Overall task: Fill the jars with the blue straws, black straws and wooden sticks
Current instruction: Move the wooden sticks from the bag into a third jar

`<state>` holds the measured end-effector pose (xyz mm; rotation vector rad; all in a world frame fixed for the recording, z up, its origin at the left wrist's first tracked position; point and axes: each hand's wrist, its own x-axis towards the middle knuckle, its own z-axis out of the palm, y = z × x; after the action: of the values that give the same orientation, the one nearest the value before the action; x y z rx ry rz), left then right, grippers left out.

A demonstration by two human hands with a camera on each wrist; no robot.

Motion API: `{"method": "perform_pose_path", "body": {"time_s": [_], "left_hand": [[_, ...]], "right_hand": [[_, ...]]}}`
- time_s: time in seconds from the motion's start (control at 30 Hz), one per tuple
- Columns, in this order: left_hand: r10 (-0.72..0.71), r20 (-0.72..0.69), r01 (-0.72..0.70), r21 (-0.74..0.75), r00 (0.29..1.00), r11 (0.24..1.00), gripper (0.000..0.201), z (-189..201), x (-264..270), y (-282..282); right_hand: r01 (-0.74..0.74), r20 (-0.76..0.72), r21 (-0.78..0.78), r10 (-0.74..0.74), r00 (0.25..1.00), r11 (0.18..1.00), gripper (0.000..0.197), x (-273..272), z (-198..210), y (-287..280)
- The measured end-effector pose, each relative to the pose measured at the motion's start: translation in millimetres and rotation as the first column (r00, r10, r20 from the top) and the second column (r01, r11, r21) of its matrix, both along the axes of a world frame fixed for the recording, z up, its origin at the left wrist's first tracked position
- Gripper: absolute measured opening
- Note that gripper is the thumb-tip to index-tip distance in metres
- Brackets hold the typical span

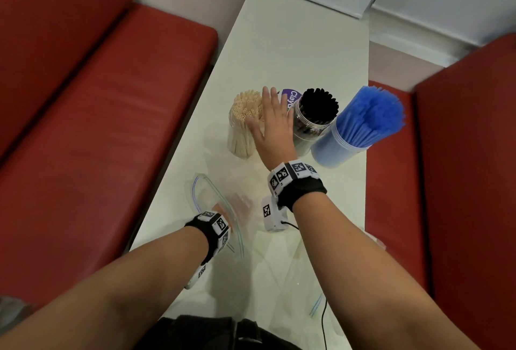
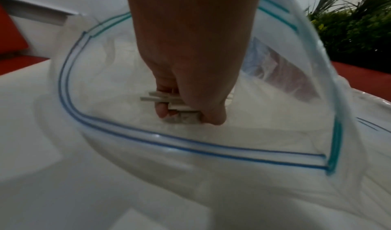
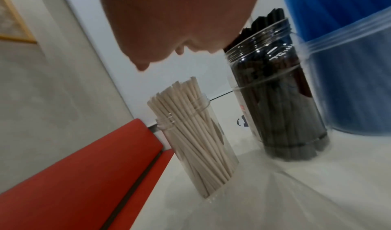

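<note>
Three clear jars stand on the white table: one with wooden sticks, one with black straws, one with blue straws. My right hand hovers flat, fingers spread, above the sticks jar and beside the black jar, holding nothing. My left hand is inside a clear zip bag lying on the table, its fingers curled round a small bunch of wooden sticks.
Red bench seats run along both sides of the narrow table. A purple-labelled thing lies behind the jars. More clear plastic bags lie near the front edge. A green plant shows in the left wrist view.
</note>
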<state>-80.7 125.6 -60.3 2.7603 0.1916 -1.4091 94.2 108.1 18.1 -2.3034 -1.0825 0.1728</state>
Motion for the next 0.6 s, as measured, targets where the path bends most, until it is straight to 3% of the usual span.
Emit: {"method": "perform_pose_path", "body": {"time_s": [0.1, 0.2, 0.3, 0.37, 0.47, 0.5, 0.57, 0.6], "left_hand": [[0.013, 0.050, -0.016, 0.054, 0.999, 0.998, 0.053, -8, 4, 1], [0.041, 0.018, -0.042, 0.080, 0.999, 0.996, 0.069, -6, -2, 5], [0.057, -0.024, -0.056, 0.045, 0.998, 0.997, 0.085, -1, -11, 12], [0.058, -0.015, -0.057, 0.038, 0.998, 0.998, 0.086, 16, -8, 12], [0.146, -0.024, -0.144, 0.062, 0.989, 0.988, 0.097, 54, -3, 14], [0.195, 0.000, -0.195, 0.044, 0.981, 0.980, 0.087, 68, 3, 15], [0.188, 0.066, -0.187, -0.016, 0.980, 0.982, 0.048, 91, 14, 15], [0.169, 0.082, -0.168, -0.026, 0.982, 0.985, 0.041, 103, 23, 15]], "right_hand": [[0.137, -0.073, 0.265, -0.122, 0.990, 0.954, 0.051, -7, 4, -16], [0.193, -0.143, 0.318, -0.154, 0.978, 0.928, 0.042, -20, -6, -40], [0.195, -0.330, 0.169, -0.131, 0.935, 0.966, 0.040, -33, -21, -62], [0.055, -0.397, -0.016, -0.057, 0.916, 0.998, 0.049, -46, -33, -74], [-0.138, -0.410, -0.273, 0.015, 0.912, 0.952, 0.073, -64, -49, -88], [-0.139, -0.393, -0.338, -0.005, 0.920, 0.931, 0.073, -69, -53, -91], [-0.102, -0.340, -0.441, -0.060, 0.939, 0.891, 0.063, -75, -59, -94], [-0.086, -0.319, -0.488, -0.085, 0.944, 0.869, 0.055, -78, -61, -97]]}}
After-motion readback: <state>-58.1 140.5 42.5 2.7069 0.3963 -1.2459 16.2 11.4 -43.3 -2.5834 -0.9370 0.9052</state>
